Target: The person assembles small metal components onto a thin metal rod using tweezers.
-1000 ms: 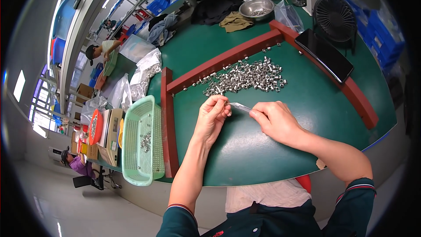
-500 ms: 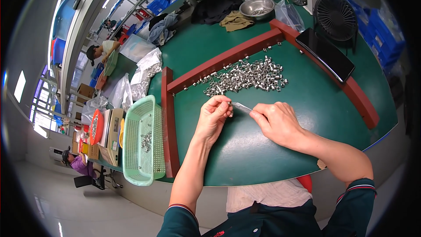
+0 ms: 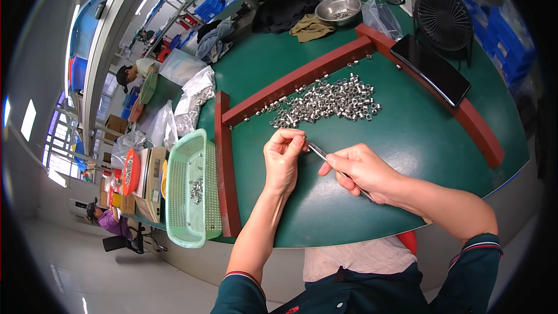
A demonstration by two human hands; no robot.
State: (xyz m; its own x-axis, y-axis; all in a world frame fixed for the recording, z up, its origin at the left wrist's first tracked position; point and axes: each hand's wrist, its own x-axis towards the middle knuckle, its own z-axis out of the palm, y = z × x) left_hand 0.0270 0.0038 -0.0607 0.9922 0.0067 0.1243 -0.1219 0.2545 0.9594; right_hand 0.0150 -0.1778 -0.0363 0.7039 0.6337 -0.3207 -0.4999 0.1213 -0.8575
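One slim, silver, rod-shaped metal tool (image 3: 319, 152): runs through the grip of the right hand (image 3: 361, 171), above the green worktop (image 3: 349, 221), its upper end at the fingertips of the left hand (image 3: 283, 160)
Left fingers: thumb and index finger pinching a small shiny metal piece (image 3: 305, 138), mostly covered by the fingertips; whether the tool's tip touches it I cannot tell
Right fingers: thumb and index finger pressed together on the tool, the other fingers curled in beneath
Writing: a small red mark on the dark green garment (image 3: 476, 273) at the lower edge, too small to read
Tool's long axis: a diagonal, one end pointing up and left to the pinched piece, the other sticking out below the right hand, down and right
Beyond the hands: a loose heap of small silver cylindrical metal rings (image 3: 331, 102), lying inside a frame of dark red bars (image 3: 301, 80)
To the left: a pale green perforated plastic basket (image 3: 210, 197), with a few small metal pieces in it
To the right: a black smartphone (image 3: 431, 70) resting on the frame's right bar, near a round black fan (image 3: 444, 18)
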